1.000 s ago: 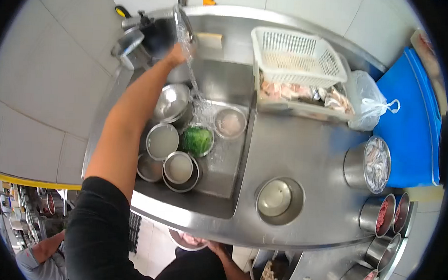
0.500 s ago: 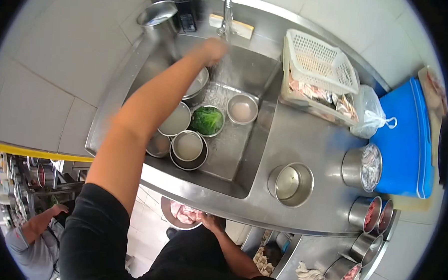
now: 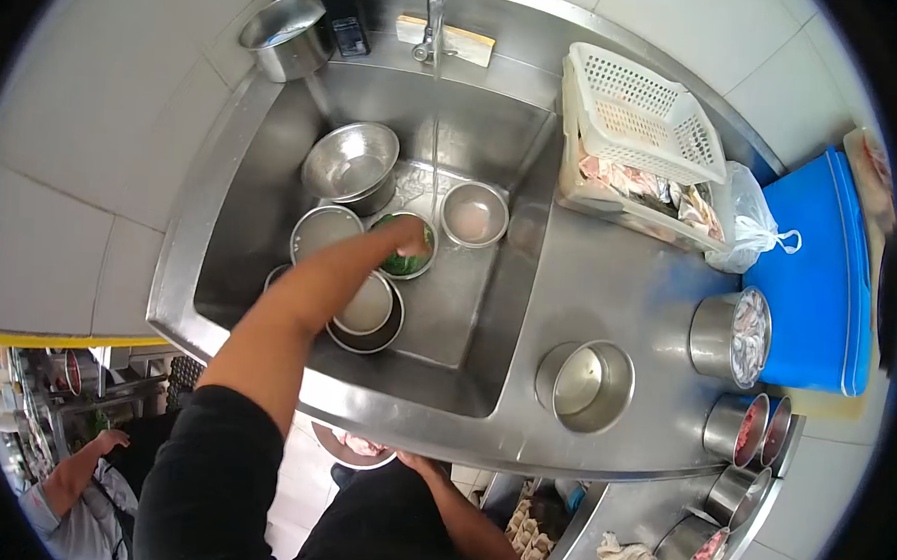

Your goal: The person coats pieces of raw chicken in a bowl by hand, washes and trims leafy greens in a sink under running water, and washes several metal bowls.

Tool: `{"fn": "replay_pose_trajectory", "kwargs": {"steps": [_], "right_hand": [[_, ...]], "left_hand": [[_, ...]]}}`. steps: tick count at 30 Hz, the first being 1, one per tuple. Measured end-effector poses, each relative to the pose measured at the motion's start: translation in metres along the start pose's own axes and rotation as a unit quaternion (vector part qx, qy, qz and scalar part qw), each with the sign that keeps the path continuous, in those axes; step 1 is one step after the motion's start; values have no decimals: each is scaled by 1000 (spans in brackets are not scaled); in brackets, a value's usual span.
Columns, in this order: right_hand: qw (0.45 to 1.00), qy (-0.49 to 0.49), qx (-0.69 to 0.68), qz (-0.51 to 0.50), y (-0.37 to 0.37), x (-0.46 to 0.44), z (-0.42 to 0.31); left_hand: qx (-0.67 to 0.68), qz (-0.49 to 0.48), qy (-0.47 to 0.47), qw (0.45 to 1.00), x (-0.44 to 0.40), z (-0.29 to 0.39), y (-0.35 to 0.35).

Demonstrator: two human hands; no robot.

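Observation:
My left hand [image 3: 407,239] is in the sink, its fingers bent together over the bowl of green leaves [image 3: 405,261]; what is in them, if anything, is hidden. Below the counter's front edge, my right hand [image 3: 416,463] grips the rim of a metal bowl of pale pink meat [image 3: 354,448], partly covered by the counter. Water runs from the faucet [image 3: 435,24] into the sink behind my left hand. Around the leaves stand a bowl with something pinkish [image 3: 474,215], a bowl of cloudy liquid [image 3: 323,230], a large steel bowl [image 3: 352,163] and a small bowl [image 3: 367,305] on a dark-looking pot.
Right of the sink [image 3: 445,325], a steel pot [image 3: 592,386] holds liquid. A white basket [image 3: 644,113] rests on a tub of meat pieces [image 3: 637,200], beside a plastic bag [image 3: 739,218] and a blue box [image 3: 814,286]. Several meat pots line the right side. Another person [image 3: 79,494] is at lower left.
My left hand has come away from the faucet and down to the bowl of leaves. The bowl of meat in my right hand now shows less beyond the counter edge than half a second ago.

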State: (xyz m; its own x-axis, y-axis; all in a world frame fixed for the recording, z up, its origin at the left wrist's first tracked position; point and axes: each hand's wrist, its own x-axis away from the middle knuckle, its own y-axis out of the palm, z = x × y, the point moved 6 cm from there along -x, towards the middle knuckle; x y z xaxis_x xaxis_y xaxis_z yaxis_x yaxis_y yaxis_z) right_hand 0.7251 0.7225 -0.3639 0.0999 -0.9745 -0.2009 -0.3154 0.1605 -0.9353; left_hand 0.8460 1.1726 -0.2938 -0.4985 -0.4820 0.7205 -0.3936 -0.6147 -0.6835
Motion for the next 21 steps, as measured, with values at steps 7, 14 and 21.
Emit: {"fn": "replay_pose_trajectory", "kwargs": {"steps": [7,14,21], "right_hand": [[940,194,-254,-122,0,38,42],[935,202,-262,-126,0,35,43],[933,205,-263,-133,0,38,43]], "left_hand": [[1,52,-43,998,-58,34,56],[84,115,-82,986,-75,23,52],[41,152,-13,987,-81,39,45]]}}
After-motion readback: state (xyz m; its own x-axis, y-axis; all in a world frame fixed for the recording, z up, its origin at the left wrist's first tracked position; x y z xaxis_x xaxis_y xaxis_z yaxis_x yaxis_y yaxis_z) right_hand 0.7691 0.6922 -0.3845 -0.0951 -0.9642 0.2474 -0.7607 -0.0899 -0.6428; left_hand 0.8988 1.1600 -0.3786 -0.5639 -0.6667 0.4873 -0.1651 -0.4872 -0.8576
